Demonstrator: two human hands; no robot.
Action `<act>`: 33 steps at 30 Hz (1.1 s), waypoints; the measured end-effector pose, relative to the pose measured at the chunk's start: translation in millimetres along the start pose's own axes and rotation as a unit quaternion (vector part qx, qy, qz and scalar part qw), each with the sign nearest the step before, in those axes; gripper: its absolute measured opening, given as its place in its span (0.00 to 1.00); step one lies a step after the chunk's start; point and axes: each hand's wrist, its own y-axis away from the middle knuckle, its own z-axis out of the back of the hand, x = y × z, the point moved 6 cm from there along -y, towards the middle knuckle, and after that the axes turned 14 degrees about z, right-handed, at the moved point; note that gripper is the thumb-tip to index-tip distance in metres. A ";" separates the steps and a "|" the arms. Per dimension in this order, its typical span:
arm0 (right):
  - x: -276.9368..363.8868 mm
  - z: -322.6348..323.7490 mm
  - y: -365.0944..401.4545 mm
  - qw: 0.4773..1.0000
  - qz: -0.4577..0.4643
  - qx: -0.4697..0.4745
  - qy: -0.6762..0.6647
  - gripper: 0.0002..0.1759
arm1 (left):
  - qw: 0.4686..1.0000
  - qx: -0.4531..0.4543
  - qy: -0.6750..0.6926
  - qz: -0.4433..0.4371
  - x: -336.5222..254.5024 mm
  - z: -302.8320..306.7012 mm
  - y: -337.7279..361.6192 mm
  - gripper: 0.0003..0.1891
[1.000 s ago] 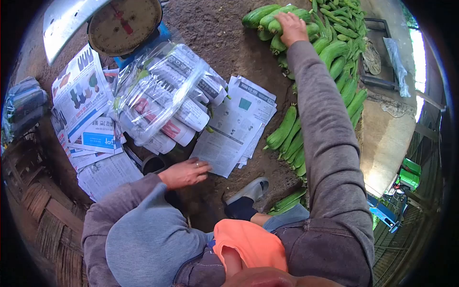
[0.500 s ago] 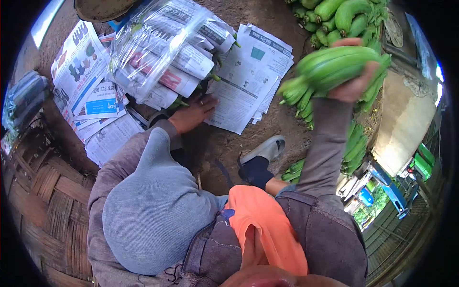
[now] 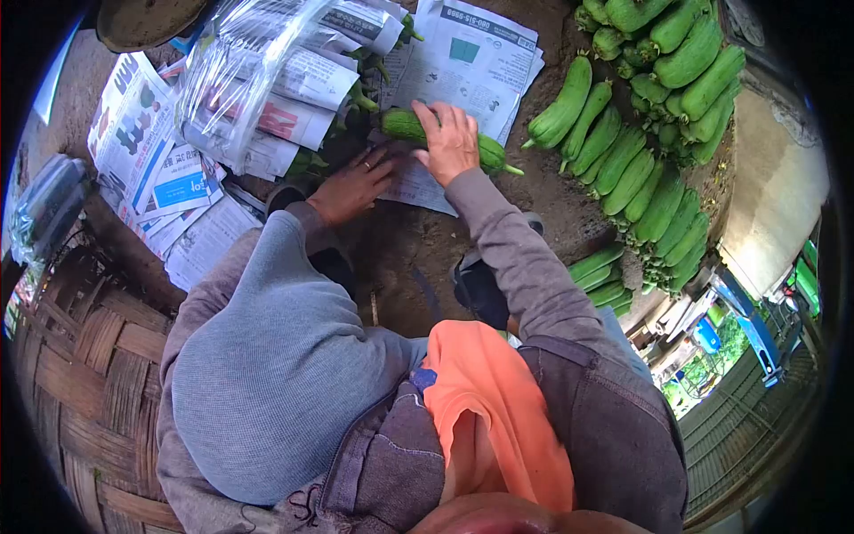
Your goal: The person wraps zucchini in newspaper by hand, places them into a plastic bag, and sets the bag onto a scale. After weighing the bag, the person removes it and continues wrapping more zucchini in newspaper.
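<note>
Head view: we see the green gourd [image 3: 405, 126] lying across the newspaper sheets [image 3: 471, 67], under our right hand [image 3: 452, 142], whose fingers curl over its middle and hold it. Its narrow tip juts past the sheets' right edge; its other end lies just beside our left hand [image 3: 356, 187], which reaches to their near left corner, and we cannot tell whether it grips paper. Half a second ago we hold the gourd aloft beside the loose gourds [image 3: 633, 169]; now it is down on the newspaper.
</note>
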 end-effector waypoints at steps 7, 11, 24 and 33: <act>28.2 -14.3 90.7 0.981 0.142 0.059 -0.120 0.29 | 0.998 -0.037 0.032 -0.029 -0.8 -5.7 4.7 0.17; 25.1 -30.3 118.7 0.990 0.064 0.074 -0.100 0.23 | 0.997 -0.043 0.062 -0.005 0.0 -2.0 0.3 0.13; -6.6 28.9 90.6 0.989 0.078 0.045 -0.117 0.06 | 0.968 -0.150 0.195 0.049 -10.4 67.2 -1.1 0.10; -38.9 29.1 71.9 0.972 0.005 0.103 -0.211 0.12 | 0.959 -0.124 0.246 0.064 -4.5 77.0 -46.6 0.08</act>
